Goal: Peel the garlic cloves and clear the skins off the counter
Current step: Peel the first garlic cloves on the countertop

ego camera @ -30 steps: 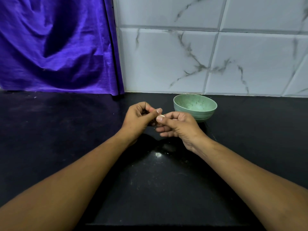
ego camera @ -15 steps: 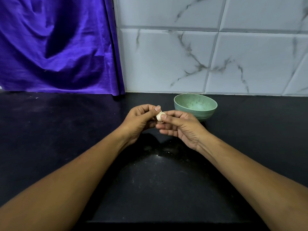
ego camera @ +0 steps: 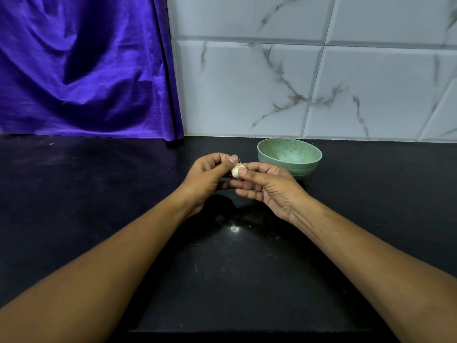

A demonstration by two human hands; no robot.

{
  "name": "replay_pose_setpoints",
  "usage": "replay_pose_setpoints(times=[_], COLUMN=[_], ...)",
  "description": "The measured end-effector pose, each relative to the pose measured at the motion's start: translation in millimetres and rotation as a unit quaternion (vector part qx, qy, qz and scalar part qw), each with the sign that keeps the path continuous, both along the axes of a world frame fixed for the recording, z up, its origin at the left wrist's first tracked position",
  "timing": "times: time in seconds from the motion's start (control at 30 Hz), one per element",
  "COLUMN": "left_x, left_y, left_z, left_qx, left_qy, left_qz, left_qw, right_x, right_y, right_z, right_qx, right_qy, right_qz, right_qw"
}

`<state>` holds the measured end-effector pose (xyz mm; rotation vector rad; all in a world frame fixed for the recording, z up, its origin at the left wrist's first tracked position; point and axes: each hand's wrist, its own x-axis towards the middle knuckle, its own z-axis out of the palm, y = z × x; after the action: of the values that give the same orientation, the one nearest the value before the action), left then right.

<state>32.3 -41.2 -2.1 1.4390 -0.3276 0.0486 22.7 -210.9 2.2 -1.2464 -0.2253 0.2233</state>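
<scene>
Garlic clove sits between your hands, above table: left hand pinches its left side, right hand pinches right. Long axis roughly upright. Right hand nearer green bowl.

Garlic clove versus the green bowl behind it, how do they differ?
The small off-white garlic clove is far smaller than the round speckled green bowl. The clove is pinched above the surface between the left hand and right hand; the bowl stands upright on the black counter, untouched. The clove shows dry papery wisps; the bowl looks smooth. Both are near the counter's middle.
</scene>
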Motion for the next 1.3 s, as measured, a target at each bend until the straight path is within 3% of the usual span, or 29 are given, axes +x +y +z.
replay_pose_setpoints(times=[0.17,0.47,0.67,0.97,1.3], left_x=[2,9,10,9,5], left_y=[3,16,19,17,18], left_z=[-1,-6,-5,-7,-4], left_qx=[-0.013,0.177,0.185,0.127,0.134], left_qy=[0.015,-0.068,-0.058,-0.028,-0.006], left_qz=[0.000,0.095,0.081,0.022,0.017], left_qw=[1.000,0.977,0.978,0.991,0.991], right_x=[1,4,10,11,11], right_y=[-1,3,2,-1,-6], right_z=[-2,-8,-12,-11,-12], right_qx=[-0.009,-0.158,-0.249,-0.219,-0.197], right_qy=[-0.007,-0.094,-0.152,-0.125,-0.110], right_qz=[-0.014,-0.025,-0.061,-0.051,-0.051], right_qw=[1.000,0.983,0.955,0.966,0.973])
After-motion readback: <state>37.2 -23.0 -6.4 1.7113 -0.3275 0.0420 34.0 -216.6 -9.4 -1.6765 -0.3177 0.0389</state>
